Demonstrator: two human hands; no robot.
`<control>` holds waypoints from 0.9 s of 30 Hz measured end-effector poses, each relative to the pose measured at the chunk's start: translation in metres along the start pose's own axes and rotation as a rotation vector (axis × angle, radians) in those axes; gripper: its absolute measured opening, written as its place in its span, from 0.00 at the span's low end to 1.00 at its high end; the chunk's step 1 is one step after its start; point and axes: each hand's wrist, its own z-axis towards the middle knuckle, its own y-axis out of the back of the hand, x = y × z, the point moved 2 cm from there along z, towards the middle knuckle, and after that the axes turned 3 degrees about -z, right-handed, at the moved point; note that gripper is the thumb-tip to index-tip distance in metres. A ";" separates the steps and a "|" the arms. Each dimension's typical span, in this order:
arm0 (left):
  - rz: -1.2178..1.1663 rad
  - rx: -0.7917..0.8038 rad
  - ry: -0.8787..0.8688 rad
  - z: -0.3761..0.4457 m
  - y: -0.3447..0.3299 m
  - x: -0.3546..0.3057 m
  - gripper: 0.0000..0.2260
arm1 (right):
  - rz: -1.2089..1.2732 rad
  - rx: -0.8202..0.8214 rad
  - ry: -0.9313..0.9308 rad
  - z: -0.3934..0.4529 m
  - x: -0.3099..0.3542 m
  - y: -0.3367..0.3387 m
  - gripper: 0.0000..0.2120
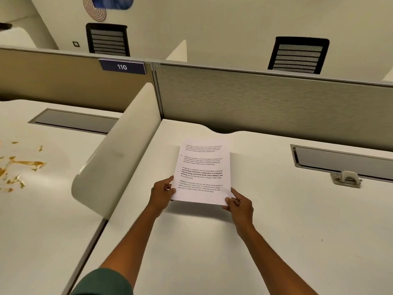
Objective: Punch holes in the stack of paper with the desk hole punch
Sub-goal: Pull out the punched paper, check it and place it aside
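Note:
A white stack of paper [204, 167] with several blocks of printed text is held a little above the desk, casting a shadow below its near edge. My left hand [162, 193] grips its lower left corner, thumb on top. My right hand [239, 204] pinches the lower right corner. The desk hole punch [347, 178], pale grey and small, sits to the right on the desk, apart from both hands, at the near edge of a cable tray.
The white desk [276, 241] has a grey cable tray [344, 161] at the right and a fabric partition [265, 99] behind. A curved white divider [119, 152] stands to the left. The neighbouring desk carries golden scraps [19, 167]. Two black chairs stand beyond the partition.

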 end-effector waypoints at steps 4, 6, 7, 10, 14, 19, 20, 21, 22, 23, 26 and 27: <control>0.039 -0.025 -0.002 0.019 0.022 0.005 0.24 | -0.005 0.014 -0.025 0.004 0.005 -0.030 0.22; 0.044 -0.031 -0.002 0.029 0.031 0.006 0.23 | -0.013 0.024 -0.031 0.009 0.008 -0.043 0.22; 0.047 -0.030 -0.002 0.034 0.034 0.007 0.23 | -0.016 0.027 -0.031 0.011 0.009 -0.049 0.22; 0.060 -0.035 0.011 0.051 0.043 0.007 0.23 | -0.015 0.035 -0.031 0.020 0.013 -0.065 0.22; 0.106 -0.058 0.022 0.074 0.053 0.009 0.22 | -0.051 0.034 -0.033 0.035 0.018 -0.086 0.22; 0.204 -0.144 0.021 0.103 0.059 0.009 0.20 | -0.070 0.031 -0.025 0.054 0.022 -0.113 0.22; 0.222 -0.163 0.022 0.109 0.060 0.010 0.19 | -0.070 0.038 -0.025 0.059 0.023 -0.119 0.22; 0.239 -0.182 0.024 0.115 0.060 0.011 0.18 | -0.076 0.045 -0.023 0.063 0.025 -0.125 0.22; 0.261 -0.199 0.016 0.120 0.060 0.011 0.17 | -0.088 0.051 -0.018 0.065 0.028 -0.130 0.22; 0.286 -0.213 -0.004 0.125 0.060 0.011 0.15 | -0.098 0.053 -0.013 0.069 0.031 -0.134 0.22; 0.335 -0.243 -0.079 0.139 0.061 0.012 0.15 | -0.109 0.074 0.011 0.079 0.039 -0.146 0.19; 0.345 -0.255 -0.089 0.142 0.062 0.011 0.17 | -0.130 0.084 0.021 0.082 0.042 -0.149 0.17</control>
